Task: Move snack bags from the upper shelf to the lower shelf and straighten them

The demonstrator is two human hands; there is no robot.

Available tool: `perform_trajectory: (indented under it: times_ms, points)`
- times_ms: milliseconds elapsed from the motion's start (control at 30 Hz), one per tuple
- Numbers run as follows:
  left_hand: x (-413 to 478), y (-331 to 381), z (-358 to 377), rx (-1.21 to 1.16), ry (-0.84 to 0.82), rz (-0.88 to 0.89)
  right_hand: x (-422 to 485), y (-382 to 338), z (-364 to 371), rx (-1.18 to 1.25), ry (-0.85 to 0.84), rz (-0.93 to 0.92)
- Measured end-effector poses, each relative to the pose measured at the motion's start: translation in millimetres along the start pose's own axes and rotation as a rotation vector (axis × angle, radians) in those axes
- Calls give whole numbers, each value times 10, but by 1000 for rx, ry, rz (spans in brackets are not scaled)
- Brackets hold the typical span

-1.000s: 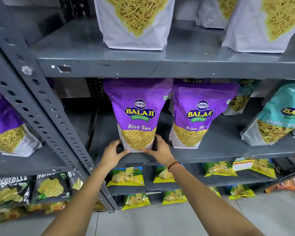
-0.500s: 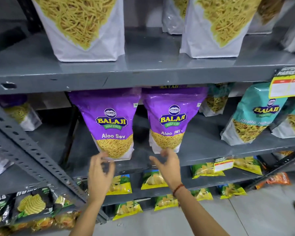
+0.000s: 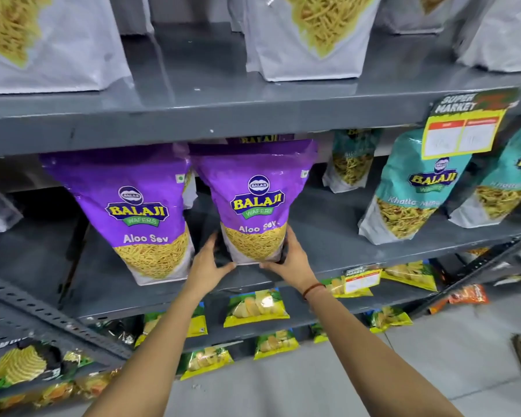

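While two purple Aloo Sev bags stand upright, both hands, left hand (image 3: 208, 260) and right hand (image 3: 292, 257), clasp the right bag (image 3: 254, 203).

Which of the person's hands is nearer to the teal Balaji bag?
The right hand. It grips the right side of the purple Aloo Sev bag, the side facing the teal bag. The left hand is on that purple bag's far, left side.

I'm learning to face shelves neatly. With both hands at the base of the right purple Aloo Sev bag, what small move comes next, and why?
Probably nudge the right Aloo Sev bag forward, level with the left Aloo Sev bag. The left hand and right hand already cup its bottom corners, and its base sits further back on the shelf than its neighbour's.
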State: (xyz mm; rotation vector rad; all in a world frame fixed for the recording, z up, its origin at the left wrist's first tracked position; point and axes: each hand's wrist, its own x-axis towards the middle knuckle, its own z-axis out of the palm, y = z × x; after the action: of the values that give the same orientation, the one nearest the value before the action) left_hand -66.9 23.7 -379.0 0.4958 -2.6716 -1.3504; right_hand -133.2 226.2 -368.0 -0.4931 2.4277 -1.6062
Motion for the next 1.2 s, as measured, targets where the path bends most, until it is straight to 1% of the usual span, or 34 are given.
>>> perform_trajectory:
  times_ms: [67,200,467,700,967,1133,1200]
  points:
    - [48,38,20,-68,-22,-31,25,10,-56,-4,-34,-10]
    - [85,114,93,-54,-7,-45,96,36,-167,-34,-87,14]
    - [38,389,348,-19,18,-35,189,145,-538,-105,-121,63]
    - [-51,460,489,21,30,-36,172,233,-668,-71,-135,109]
    - [-78,486,483,54,-1,-27,84,256,-641,-88,-88,114]
    - [-117,581,444,110,-40,-50,-12,185,-540,-161,15,123]
    - [-185,614,444,103,-22,-51,-84,195,-496,-183,48,129]
